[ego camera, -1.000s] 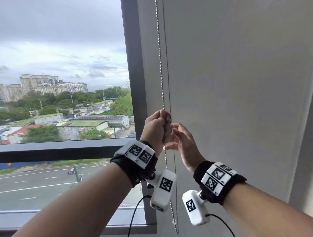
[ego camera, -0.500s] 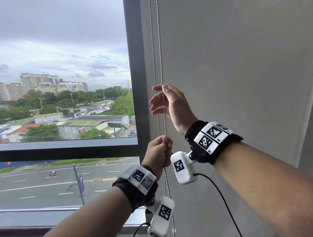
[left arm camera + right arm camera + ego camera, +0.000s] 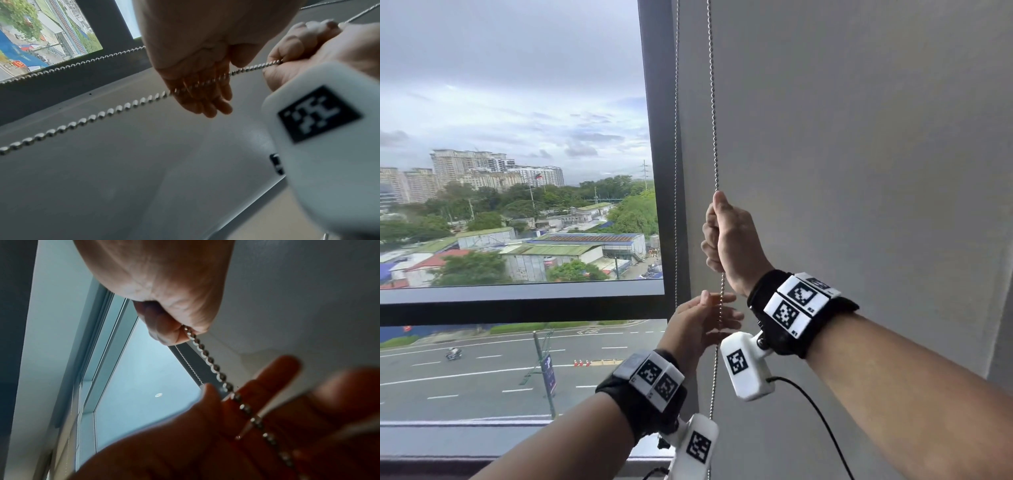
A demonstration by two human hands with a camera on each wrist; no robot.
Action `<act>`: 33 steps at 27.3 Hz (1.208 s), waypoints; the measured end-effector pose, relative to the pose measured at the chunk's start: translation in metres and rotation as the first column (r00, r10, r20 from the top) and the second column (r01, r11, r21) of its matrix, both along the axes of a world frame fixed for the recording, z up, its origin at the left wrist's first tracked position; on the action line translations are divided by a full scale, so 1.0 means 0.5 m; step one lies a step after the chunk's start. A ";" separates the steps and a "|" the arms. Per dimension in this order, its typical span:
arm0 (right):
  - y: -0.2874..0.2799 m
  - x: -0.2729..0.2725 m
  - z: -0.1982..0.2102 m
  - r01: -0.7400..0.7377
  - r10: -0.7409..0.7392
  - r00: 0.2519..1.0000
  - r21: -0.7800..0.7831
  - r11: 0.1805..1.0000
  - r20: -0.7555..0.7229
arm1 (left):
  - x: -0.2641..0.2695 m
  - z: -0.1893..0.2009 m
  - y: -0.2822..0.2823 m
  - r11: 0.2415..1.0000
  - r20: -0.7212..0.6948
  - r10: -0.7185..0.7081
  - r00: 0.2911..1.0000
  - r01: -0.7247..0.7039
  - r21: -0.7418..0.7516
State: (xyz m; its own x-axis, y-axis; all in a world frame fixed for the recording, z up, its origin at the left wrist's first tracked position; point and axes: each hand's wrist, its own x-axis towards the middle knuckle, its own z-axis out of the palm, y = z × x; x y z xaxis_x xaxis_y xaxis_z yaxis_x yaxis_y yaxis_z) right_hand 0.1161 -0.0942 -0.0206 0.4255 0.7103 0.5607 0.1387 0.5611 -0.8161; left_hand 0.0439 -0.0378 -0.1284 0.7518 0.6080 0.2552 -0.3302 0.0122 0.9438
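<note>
A metal bead chain point(image 3: 711, 102) hangs in two strands beside the grey roller blind point(image 3: 859, 137). My right hand point(image 3: 719, 236) grips the nearer strand in a fist at about window-sill height. Just below it my left hand point(image 3: 709, 318) is open with straight fingers, and the chain runs down across them. The left wrist view shows the chain point(image 3: 123, 105) crossing my left hand's fingers point(image 3: 205, 97) and entering my right hand's fist point(image 3: 298, 53). From the right wrist, my right hand point(image 3: 164, 318) is seen closed round the chain point(image 3: 205, 353).
A dark window frame post point(image 3: 661, 137) stands just left of the chain, with the farther strand point(image 3: 676, 144) against it. The window glass point(image 3: 517, 171) looks out on a street and buildings. The window sill point(image 3: 482, 442) runs along the bottom left.
My left hand pulled the chain down and then let go, its fingers straightening. My right hand rose, open, above the left and closed round the chain.
</note>
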 end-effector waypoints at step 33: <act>-0.023 0.005 -0.145 -0.023 0.021 0.999 -0.046 0.999 -0.036 | 0.049 0.256 -0.048 0.975 0.190 0.143 0.971 -0.171 0.139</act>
